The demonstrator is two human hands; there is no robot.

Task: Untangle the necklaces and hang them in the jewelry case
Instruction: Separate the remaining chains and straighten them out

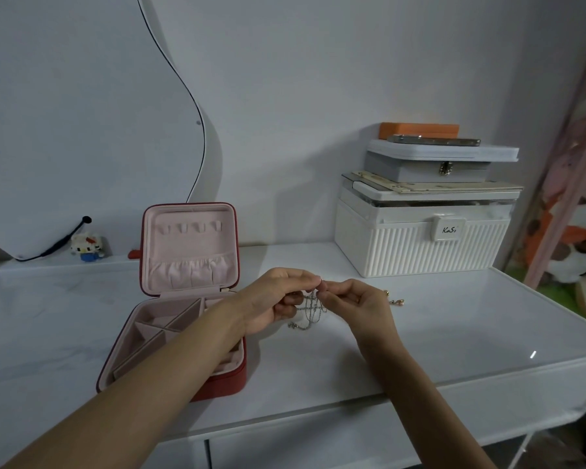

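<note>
Glossy white tabletop (454, 326) under my hands: my left hand (274, 304) and right hand (359, 304) each pinch the thin, knotted silver necklaces (313, 308), dangling just right of the open red jewelry case (183, 299) with its soft pink lining.

Thin metal chains (313, 308) glint at centre above a glossy white tabletop (454, 333); the jewelry case (190, 252) left shows matt pink velvety lining.
</note>
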